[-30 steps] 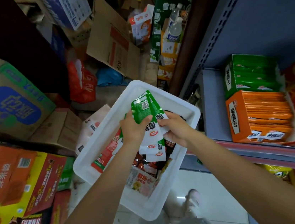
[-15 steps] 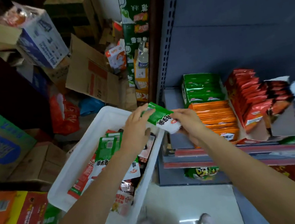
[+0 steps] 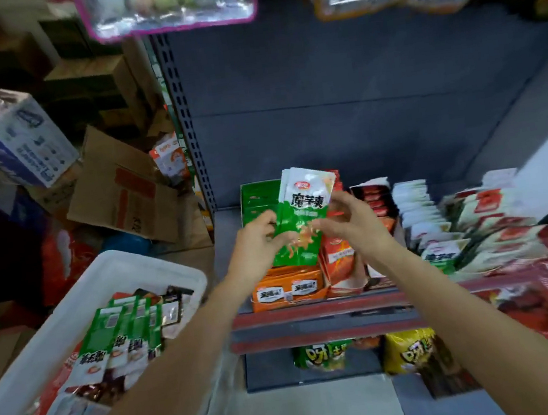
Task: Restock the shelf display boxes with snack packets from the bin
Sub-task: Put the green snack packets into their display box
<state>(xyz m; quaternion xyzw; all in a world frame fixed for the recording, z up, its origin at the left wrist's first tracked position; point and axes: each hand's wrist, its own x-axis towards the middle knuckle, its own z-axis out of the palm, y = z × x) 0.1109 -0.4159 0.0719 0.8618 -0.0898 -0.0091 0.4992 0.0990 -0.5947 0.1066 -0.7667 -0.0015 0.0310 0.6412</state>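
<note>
Fingers of the left hand (image 3: 258, 240) and right hand (image 3: 346, 219) pinch a little stack of green snack packets (image 3: 303, 215), upright above the green display box (image 3: 257, 198). Best square them, then slide them in straight.

Both bare forearms reach forward and upward from the lower corners of the frame, converging at centre. The left hand (image 3: 257, 240) grips from the left side, fingers curled inward and knuckles facing the camera. The right hand (image 3: 350, 220) mirrors it from the right, thumb and fingers pinching, index finger raised higher. The two hands are level and close together, wrists straight.
</note>
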